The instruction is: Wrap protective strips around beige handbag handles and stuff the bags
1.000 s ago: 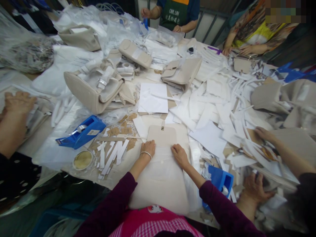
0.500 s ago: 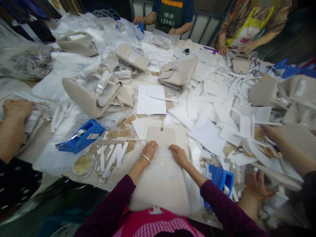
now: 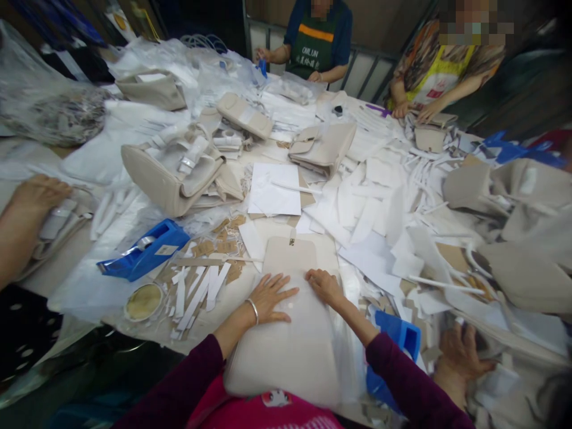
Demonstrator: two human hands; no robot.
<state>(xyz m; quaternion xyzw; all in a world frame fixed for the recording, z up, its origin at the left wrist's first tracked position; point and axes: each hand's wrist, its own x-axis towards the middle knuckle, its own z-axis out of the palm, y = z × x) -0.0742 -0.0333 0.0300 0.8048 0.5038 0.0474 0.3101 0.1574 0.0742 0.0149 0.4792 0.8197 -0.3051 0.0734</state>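
A beige handbag (image 3: 286, 363) lies flat in front of me, its narrower flap (image 3: 290, 256) pointing away and a small metal clasp (image 3: 292, 242) at the flap's far end. A thin, whitish, see-through layer seems to cover part of it. My left hand (image 3: 270, 298) rests palm down on the bag's left half, fingers spread. Close to the right edge, just below the flap, my right hand (image 3: 324, 287) touches the bag with curled, closed fingers. Whatever those fingertips pinch, if anything, is hidden.
Blue tape dispensers stand left (image 3: 145, 247) and right (image 3: 393, 351) of the bag. Paper strips (image 3: 199, 298) and a tape roll (image 3: 143, 301) lie left. White sheets (image 3: 274, 187) and more beige bags (image 3: 165, 173) cover the table. Co-workers' hands (image 3: 465, 351) work on both sides and opposite.
My left hand has slid nearer to me and its fingers have spread out flat. My right hand stays at the bag's right edge. The right-hand co-worker's upper hand has left view.
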